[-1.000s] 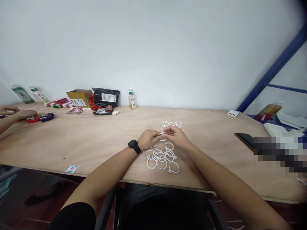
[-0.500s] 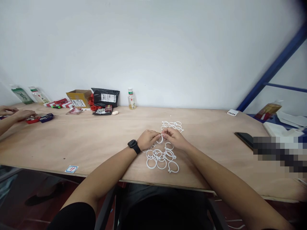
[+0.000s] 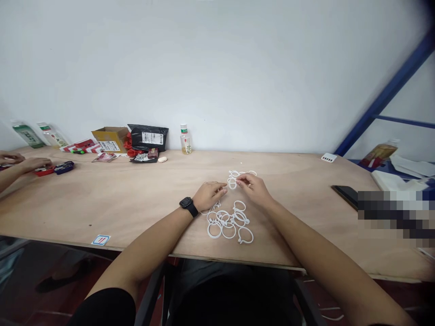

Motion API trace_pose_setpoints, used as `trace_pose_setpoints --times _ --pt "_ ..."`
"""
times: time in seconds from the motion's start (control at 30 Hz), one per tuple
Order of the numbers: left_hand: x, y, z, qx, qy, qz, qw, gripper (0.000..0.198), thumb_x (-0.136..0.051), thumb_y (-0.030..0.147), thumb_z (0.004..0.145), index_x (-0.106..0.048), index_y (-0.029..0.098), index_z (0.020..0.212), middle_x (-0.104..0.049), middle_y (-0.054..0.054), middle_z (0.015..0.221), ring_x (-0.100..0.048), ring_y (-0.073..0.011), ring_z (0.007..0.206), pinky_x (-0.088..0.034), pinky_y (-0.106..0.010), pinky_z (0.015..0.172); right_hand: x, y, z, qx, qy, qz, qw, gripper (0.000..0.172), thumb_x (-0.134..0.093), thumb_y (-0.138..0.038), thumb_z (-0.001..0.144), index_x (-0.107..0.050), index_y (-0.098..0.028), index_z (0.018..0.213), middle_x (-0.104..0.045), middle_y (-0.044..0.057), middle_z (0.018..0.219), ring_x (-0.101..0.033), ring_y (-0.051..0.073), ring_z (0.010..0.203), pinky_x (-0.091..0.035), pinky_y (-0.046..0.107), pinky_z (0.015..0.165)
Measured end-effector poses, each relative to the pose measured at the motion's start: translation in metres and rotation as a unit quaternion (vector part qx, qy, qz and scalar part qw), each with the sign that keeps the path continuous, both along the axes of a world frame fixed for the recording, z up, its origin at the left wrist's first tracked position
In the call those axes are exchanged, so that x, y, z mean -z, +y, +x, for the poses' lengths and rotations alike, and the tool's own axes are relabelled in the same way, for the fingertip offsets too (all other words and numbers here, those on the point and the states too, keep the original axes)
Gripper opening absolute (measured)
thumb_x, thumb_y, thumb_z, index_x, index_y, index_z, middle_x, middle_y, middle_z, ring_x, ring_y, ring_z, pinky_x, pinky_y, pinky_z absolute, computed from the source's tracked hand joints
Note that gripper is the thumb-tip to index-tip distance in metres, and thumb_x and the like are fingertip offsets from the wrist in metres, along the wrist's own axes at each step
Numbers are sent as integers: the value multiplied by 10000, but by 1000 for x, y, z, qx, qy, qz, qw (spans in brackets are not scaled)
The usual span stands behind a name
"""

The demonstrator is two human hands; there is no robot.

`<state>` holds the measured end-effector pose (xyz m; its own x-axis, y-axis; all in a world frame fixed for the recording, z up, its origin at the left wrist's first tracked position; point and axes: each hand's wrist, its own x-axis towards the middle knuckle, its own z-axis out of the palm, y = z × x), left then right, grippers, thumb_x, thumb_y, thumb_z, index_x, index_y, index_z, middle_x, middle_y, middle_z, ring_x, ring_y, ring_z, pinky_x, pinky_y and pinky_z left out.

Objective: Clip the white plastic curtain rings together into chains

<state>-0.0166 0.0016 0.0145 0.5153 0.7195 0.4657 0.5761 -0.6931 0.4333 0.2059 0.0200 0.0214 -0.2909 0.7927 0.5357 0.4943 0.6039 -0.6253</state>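
My right hand (image 3: 254,188) pinches a white plastic curtain ring (image 3: 232,188) between thumb and fingers, low over the table. The ring is at the near edge of a small group of similar rings (image 3: 234,172), partly hidden by this hand. To the left, my left hand (image 3: 210,195) has its fingers stretched out and apart, with nothing in them. A black smartwatch (image 3: 186,203) is on that wrist. Closer to my body, several more white curtain rings (image 3: 215,237) lie in a loose, overlapping pile, some partly under my left hand.
The wooden table (image 3: 146,190) bears a clear bottle (image 3: 186,140), a cardboard box (image 3: 110,140) and a black parcel (image 3: 148,137) along the wall. At right are a phone (image 3: 345,194) and a white multi-port block (image 3: 328,157). Another person's hands (image 3: 36,164) work at far left.
My right hand has moved away from the left one, carrying the curtain ring slightly forward to the far group. The left hand has let go of the ring and its fingers have straightened.
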Motion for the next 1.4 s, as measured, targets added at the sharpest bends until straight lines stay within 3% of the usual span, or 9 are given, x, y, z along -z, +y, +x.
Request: trace_pose_setpoints --times 0.1,0.2,0.37,0.5,0.7,0.9,1.27,1.4 --pt "3 2 -1 -9 -1 -7 1000 357 -473 395 944 -656 153 1133 -709 -72 923 -633 -165 781 -483 -303 794 1 12 15 48 -73 49 995 163 -545 -296 872 -669 -198 913 -665 77 934 -595 198 807 -458 332 748" --pt "4 3 -1 2 1 -7 1000 331 -510 379 926 -666 151 1109 -710 -67 912 -636 -164 791 -486 -302 799 1 17 23 39 -110 31 993 191 -576 -248 824 -689 -195 968 -677 77 950 -587 186 755 -460 330 732" --pt "6 4 -1 4 -2 -7 1000 314 -539 369 910 -674 151 1092 -711 -68 919 -639 -162 789 -488 -299 791 -2 6 17 -142 -177 -110 968 323 -549 -105 706 -717 -215 959 -692 21 904 -566 143 674 -448 261 632" --pt "7 5 -1 2 -2 -8 1000 312 -541 373 910 -679 153 1083 -712 -67 904 -637 -165 791 -489 -301 792 -1 -2 11 -225 -220 -135 939 323 -581 -99 691 -737 -239 937 -669 25 948 -589 154 765 -457 251 668" --pt "6 4 -1 9 7 -10 1000 305 -532 381 916 -690 160 1055 -709 -63 899 -635 -164 812 -483 -292 809 2 -1 4 -142 -261 -71 952 145 -584 -165 802 -715 -206 849 -682 38 858 -611 177 805 -447 276 734" --pt "4 3 -1 38 19 -10 999 290 -539 379 916 -690 176 1057 -703 -58 891 -625 -165 822 -476 -283 803 1 -6 -3 -64 -195 -20 978 117 -575 -202 839 -690 -212 854 -701 22 852 -614 167 790 -423 273 712" --pt "5 4 1 35 7 13 999 197 -548 307 919 -696 178 930 -703 -40 835 -614 -153 780 -461 -271 769 3 -10 -10 -107 -108 15 988 154 -549 -225 891 -701 -219 915 -685 38 894 -605 169 819 -439 292 737" --pt "4 4 0 26 29 31 999 223 -518 320 938 -692 181 918 -710 -49 859 -623 -165 806 -452 -286 786 5 -10 -13 -112 -93 11 989 134 -573 -270 894 -683 -209 847 -676 34 832 -599 167 777 -440 290 720"
